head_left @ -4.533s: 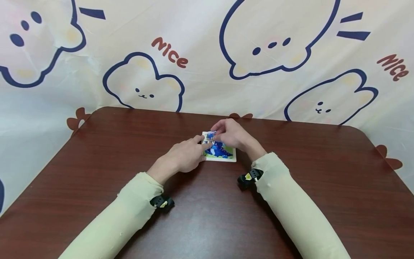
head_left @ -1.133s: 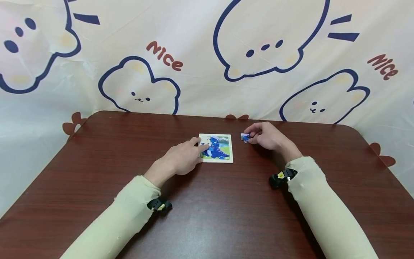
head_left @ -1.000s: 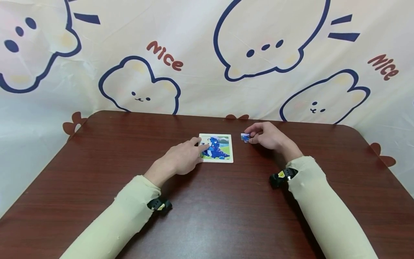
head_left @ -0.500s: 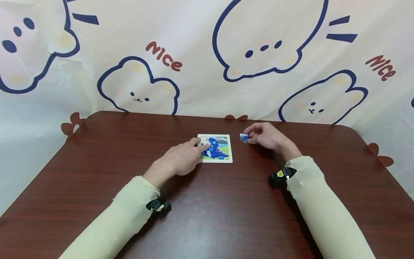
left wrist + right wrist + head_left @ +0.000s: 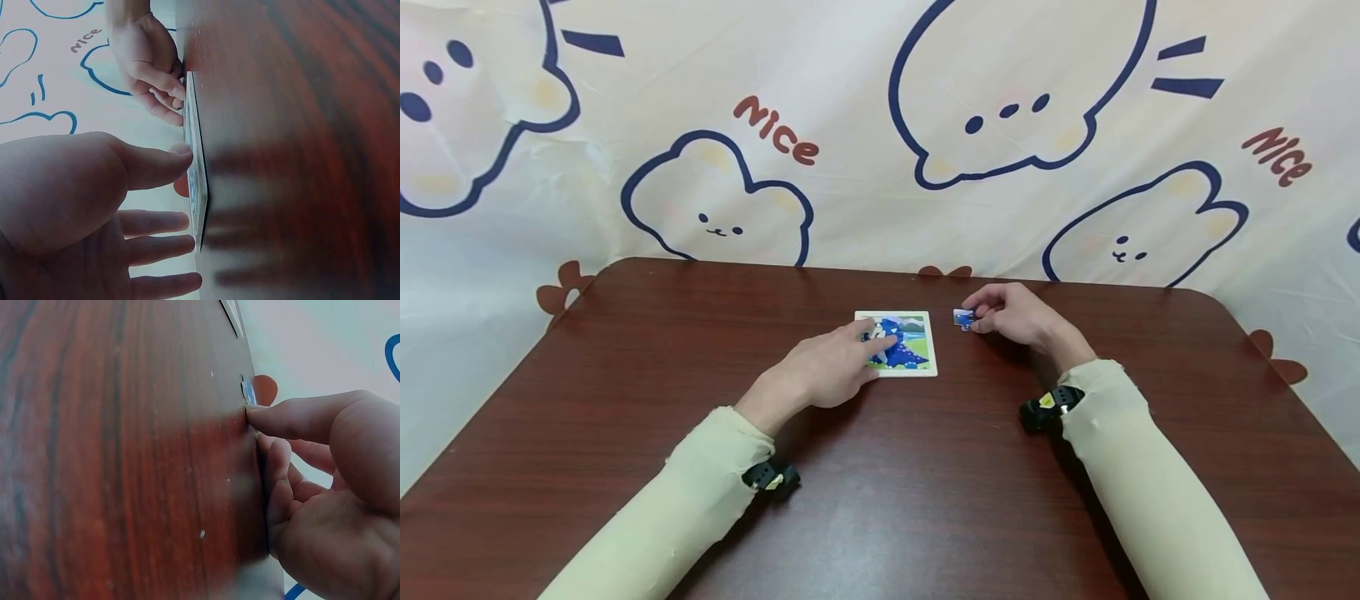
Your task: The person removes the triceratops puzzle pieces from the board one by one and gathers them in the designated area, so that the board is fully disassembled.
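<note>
A small jigsaw board (image 5: 916,337) with a white border and a blue dinosaur picture lies on the table. My left hand (image 5: 823,367) reaches over its left side with fingers extended, the index finger across the picture and the thumb by the near edge. Part of the picture is hidden under these fingers. Right of the board, my right hand (image 5: 1018,317) pinches a blue-and-white puzzle piece (image 5: 962,319) at its right edge. In the right wrist view the thumb sits against the piece (image 5: 249,392), close to the tabletop, with the other fingers curled behind.
The dark wooden table (image 5: 880,500) ends at a rounded back edge. Behind it hangs a pale cloth (image 5: 865,100) printed with cartoon outlines. A dark band with a small device is on each wrist.
Since the earliest frame, my right hand has moved right, off the board, with the puzzle piece. Over the last half second my left index finger has slid slightly right over the picture.
</note>
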{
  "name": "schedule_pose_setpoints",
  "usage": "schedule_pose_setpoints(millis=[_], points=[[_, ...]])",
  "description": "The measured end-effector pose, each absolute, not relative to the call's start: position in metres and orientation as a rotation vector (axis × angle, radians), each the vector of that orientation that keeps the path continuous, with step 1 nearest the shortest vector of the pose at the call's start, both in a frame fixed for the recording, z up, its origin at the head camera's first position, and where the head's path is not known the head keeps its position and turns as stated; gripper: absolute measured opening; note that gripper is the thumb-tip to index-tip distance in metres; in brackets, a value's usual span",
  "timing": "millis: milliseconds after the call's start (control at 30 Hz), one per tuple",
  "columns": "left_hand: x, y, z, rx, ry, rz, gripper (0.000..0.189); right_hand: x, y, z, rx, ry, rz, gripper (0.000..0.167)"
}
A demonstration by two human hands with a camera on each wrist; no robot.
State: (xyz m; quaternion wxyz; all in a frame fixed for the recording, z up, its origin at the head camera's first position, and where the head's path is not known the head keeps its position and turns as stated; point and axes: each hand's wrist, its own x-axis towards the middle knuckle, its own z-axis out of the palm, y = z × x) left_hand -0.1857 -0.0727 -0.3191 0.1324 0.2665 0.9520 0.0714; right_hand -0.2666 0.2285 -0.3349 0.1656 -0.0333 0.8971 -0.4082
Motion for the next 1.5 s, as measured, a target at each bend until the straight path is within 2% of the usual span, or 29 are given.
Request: schedule_pose_setpoints(millis=[700, 1133, 1500], points=[[-0.193, -0.066, -0.323, 0.751, 2.717, 0.156, 0.058, -0.267, 0.23, -0.338, -0.085, 2.54, -1.187, 0.034], [-0.191, -0.067, -0.326, 0.76, 2.724, 0.143, 0.058, -0.266, 0.225, -0.331, -0.07, 2.55, -1.19, 0.04], [-0.191, -0.065, -0.322, 0.732, 2.708, 0.149, 0.059, -0.263, 0.179, -0.321, -0.205, 2.668, -1.145, 0.034]])
